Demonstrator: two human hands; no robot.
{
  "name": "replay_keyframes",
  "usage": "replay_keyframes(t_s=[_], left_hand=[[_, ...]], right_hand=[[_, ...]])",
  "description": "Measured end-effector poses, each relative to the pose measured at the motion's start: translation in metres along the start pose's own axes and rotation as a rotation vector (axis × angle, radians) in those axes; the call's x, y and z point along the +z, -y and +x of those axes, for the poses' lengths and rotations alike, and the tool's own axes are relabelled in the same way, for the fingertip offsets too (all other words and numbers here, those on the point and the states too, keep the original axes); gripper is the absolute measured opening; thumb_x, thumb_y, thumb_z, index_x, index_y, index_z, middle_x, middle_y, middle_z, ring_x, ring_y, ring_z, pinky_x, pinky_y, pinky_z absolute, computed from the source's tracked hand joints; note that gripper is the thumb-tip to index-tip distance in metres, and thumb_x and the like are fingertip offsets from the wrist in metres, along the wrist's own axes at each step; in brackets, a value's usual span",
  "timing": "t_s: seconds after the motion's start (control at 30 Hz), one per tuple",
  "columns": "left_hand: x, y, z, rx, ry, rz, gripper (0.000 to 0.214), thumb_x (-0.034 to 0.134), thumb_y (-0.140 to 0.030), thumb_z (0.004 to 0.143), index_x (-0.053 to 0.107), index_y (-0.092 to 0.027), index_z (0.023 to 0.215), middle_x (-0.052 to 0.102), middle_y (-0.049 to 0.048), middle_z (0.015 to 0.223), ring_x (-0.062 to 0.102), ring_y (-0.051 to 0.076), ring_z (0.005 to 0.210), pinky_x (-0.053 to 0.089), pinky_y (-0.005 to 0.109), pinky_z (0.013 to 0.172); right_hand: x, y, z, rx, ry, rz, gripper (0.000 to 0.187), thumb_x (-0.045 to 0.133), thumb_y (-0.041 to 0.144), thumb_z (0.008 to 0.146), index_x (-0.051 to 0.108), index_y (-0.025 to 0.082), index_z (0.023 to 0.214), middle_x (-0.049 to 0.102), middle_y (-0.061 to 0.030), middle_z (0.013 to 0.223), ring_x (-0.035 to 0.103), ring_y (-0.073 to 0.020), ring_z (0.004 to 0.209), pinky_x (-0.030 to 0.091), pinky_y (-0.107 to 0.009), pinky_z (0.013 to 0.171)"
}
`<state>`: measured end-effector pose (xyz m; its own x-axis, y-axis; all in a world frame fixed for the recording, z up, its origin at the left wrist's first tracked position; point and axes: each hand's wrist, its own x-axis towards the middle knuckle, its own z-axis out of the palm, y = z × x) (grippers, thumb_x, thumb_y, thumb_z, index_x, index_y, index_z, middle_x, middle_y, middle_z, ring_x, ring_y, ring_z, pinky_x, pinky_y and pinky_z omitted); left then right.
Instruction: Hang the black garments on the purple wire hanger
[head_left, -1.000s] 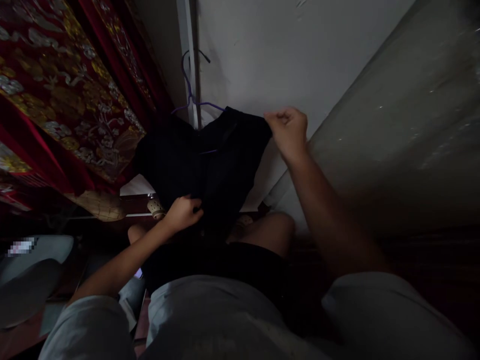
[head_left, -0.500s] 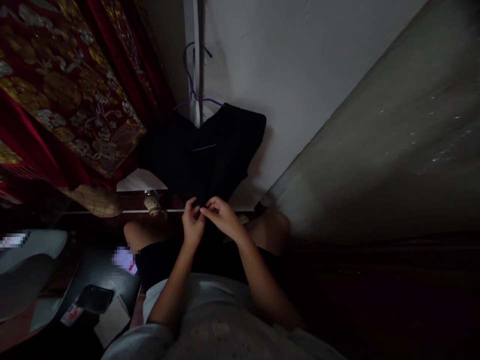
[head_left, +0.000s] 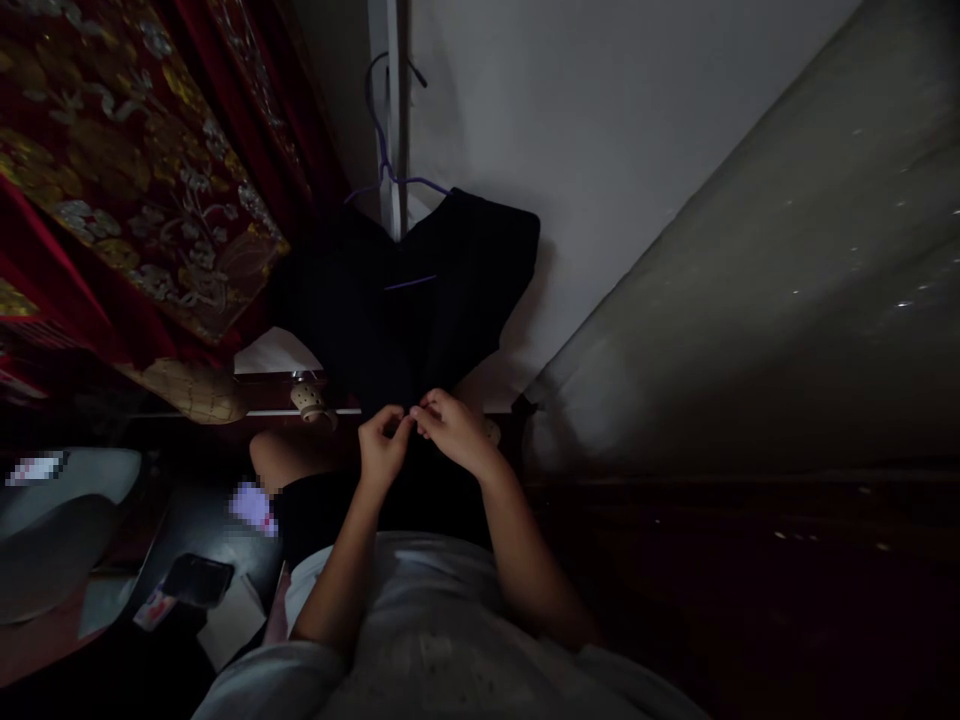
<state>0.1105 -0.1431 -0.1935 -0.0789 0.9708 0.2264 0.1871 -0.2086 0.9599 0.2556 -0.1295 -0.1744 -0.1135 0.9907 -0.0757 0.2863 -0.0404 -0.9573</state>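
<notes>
A black short-sleeved garment (head_left: 472, 260) with an open front hangs on a purple wire hanger (head_left: 420, 183), which is hooked at a pale upright strip. My left hand (head_left: 384, 445) pinches the dark cloth at the lower front of the garment, thumb against fingers. Beside it, my right hand (head_left: 450, 430) also has its fingertips closed on the cloth, almost touching the left. The exact spot between the fingertips is too dark to make out, and any small fastening there is hidden.
Red embroidered cloth (head_left: 150, 180) hangs at the left, with a tan woven item (head_left: 195, 390) under it. A beige clog (head_left: 309, 400) sits by the wall. A black phone (head_left: 199, 580) lies on a dark surface at lower left, near a grey chair (head_left: 52, 550). Grey sheeting (head_left: 750, 300) slopes on the right.
The garment and hanger appear slightly higher in view. My left fingers have closed further toward the thumb, and both hands stay at the garment's front. The right knee is less visible.
</notes>
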Motion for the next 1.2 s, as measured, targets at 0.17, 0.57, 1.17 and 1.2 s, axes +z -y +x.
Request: replay_keyframes(t_s=[0.17,0.57,1.17,1.2], left_hand=[[-0.008,-0.002,0.001,0.051,-0.016,0.063,0.020,0.070,-0.036,0.090,0.070,-0.016,0.086,0.067,-0.0001,0.075,0.062,0.014,0.072,0.048,0.023,0.071],[-0.012,0.005,0.001,0.179,0.051,0.176,0.019,0.057,-0.035,0.100,0.060,-0.018,0.090,0.062,0.0015,0.084,0.059,0.016,0.083,0.046,0.025,0.079],[0.006,0.047,0.032,0.210,0.110,0.172,0.025,0.059,-0.041,0.098,0.068,-0.018,0.101,0.072,0.0124,0.100,0.069,0.026,0.099,0.053,0.038,0.092],[0.005,0.051,0.037,0.205,0.111,0.172,0.026,0.060,-0.042,0.098,0.069,-0.018,0.101,0.073,0.0129,0.101,0.069,0.026,0.100,0.053,0.039,0.092]], right_hand=[[0.004,0.007,-0.001,-0.011,-0.001,0.136,0.012,0.057,0.031,0.089,0.056,0.020,0.094,0.069,0.0007,0.070,0.064,-0.0132,0.061,0.049,-0.025,0.060],[0.009,0.018,-0.005,0.019,0.002,0.357,0.030,0.066,0.047,0.080,0.063,0.017,0.075,0.065,-0.0010,0.061,0.057,-0.0105,0.052,0.042,-0.024,0.052],[-0.065,0.154,0.099,-0.178,-0.172,0.643,0.026,0.070,0.032,0.087,0.056,0.017,0.071,0.040,0.0070,0.054,0.029,-0.0022,0.041,0.017,-0.016,0.038],[-0.070,0.169,0.103,-0.186,-0.167,0.637,0.025,0.066,0.028,0.091,0.055,0.017,0.071,0.041,0.0064,0.056,0.029,-0.0019,0.041,0.017,-0.016,0.038]])
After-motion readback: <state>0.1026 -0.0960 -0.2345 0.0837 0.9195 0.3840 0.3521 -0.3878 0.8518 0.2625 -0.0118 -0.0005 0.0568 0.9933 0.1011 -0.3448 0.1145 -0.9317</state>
